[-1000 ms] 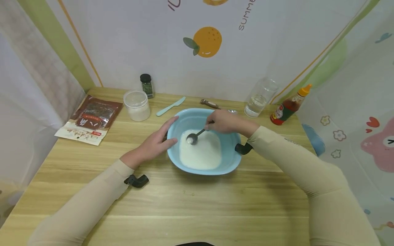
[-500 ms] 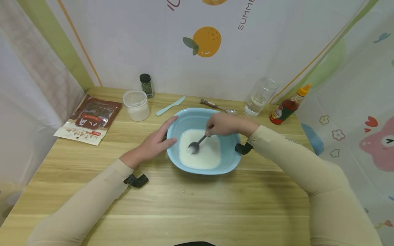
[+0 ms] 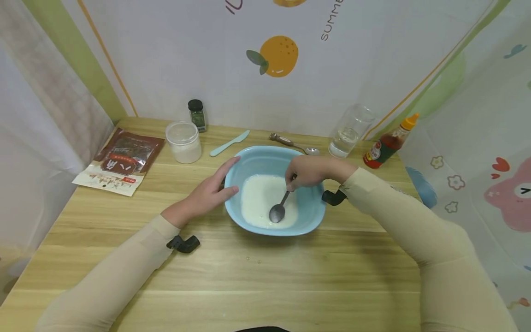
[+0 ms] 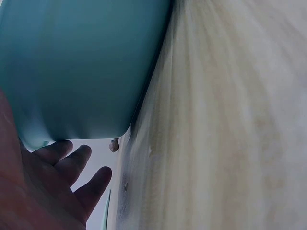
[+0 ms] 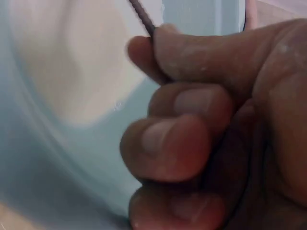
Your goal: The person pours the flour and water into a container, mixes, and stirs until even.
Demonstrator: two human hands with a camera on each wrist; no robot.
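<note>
A light blue basin holding milky white liquid stands mid-table in the head view. My left hand rests against its left side, with the thumb and index fingertip at the rim. In the left wrist view, the other fingers stretch loosely along the basin's outer wall. My right hand reaches over the basin's right side and pinches the handle of a dark spoon. The spoon's bowl lies at the liquid near the front. The right wrist view shows thumb and index finger on the thin handle, other fingers curled.
Behind the basin lie a pale green spreader knife and a second spoon. A jar of white powder, a spice bottle and a brown packet stand left. A glass and sauce bottle are right.
The spoon has swept through the white liquid from the left toward the front and right. My right hand has shifted right and slightly nearer; the left hand stays at the rim.
</note>
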